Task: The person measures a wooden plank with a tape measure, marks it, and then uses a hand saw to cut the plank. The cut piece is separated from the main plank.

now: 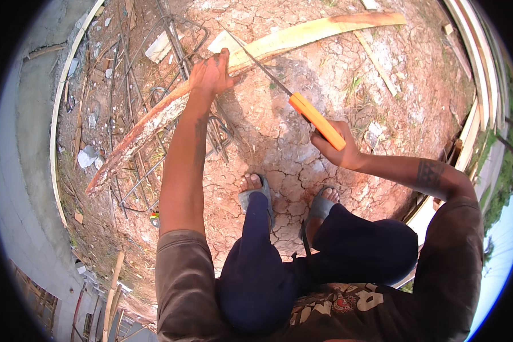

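A long rough-edged wooden plank runs from the upper right down to the left, bark along its lower-left part. My left hand grips the plank near its middle, fingers over its edge. In my right hand is the orange handle of a handsaw, shut firmly in my fingers. Its thin dark blade, seen almost edge-on, slants up and left across the plank, just right of my left hand. Whether the teeth sit in a cut is too small to tell. A pale wood piece shows beside the blade.
Bent steel bars lie under and beside the plank at the left. Cracked reddish soil lies around my sandalled feet. A narrow wood strip rests at the upper right, long boards along the right, and a concrete surface at the left.
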